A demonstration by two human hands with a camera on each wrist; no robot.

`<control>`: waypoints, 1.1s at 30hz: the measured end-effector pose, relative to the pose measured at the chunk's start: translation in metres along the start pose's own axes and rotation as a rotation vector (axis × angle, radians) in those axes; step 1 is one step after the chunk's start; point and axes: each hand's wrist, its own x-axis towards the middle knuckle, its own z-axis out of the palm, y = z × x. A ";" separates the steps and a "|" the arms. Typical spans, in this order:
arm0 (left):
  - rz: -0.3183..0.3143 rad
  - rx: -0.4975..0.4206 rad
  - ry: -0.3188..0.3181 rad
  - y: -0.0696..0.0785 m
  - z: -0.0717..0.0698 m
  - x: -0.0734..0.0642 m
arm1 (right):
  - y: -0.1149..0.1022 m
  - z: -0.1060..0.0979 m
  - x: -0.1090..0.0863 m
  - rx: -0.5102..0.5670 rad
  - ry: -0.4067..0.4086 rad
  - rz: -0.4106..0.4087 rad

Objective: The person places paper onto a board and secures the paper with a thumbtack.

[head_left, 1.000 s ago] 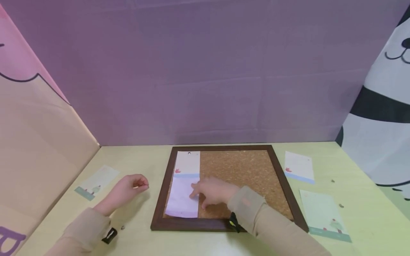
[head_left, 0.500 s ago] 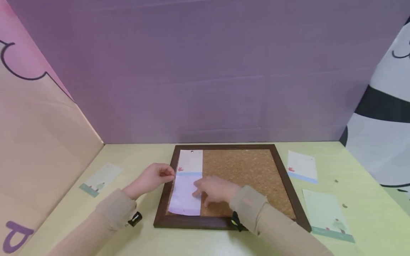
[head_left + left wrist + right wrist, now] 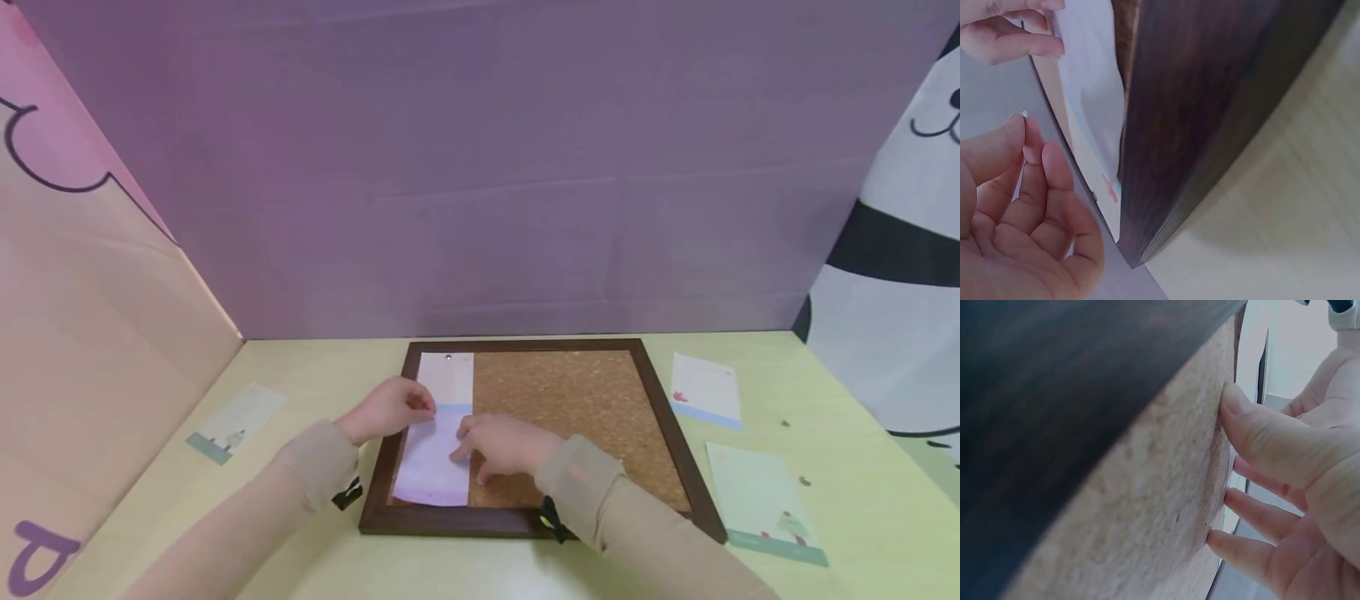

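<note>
A framed cork board (image 3: 558,417) lies on the table. On its left part is a white note sheet (image 3: 453,379) with a blue band and a small tack (image 3: 448,357) at its top. A lilac sheet (image 3: 431,467) lies just below, its near edge curling up a little. My left hand (image 3: 390,408) pinches a thumbtack (image 3: 1024,114) between thumb and forefinger, its metal point showing, over the lilac sheet's upper left corner. My right hand (image 3: 510,446) presses the sheet's right edge and the cork with spread fingertips.
To the right lie a white note sheet (image 3: 705,392), a green-edged sheet (image 3: 765,504) and two small tacks, one tack (image 3: 806,481) beside the green-edged sheet. Another green-edged sheet (image 3: 236,421) is at the left. A purple wall (image 3: 525,208) rises behind the table.
My left hand has come from the table at the left, across the frame, to the lilac sheet's upper left corner. My right hand has stayed in place on the sheet.
</note>
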 end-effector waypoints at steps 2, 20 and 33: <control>-0.009 0.015 -0.005 -0.001 0.002 0.004 | 0.000 0.000 0.000 -0.003 -0.003 0.003; -0.082 0.075 -0.060 -0.004 0.016 0.026 | 0.000 0.000 0.001 -0.032 0.026 -0.023; -0.093 0.094 -0.094 -0.004 0.015 0.028 | -0.002 -0.002 0.001 -0.022 0.024 -0.008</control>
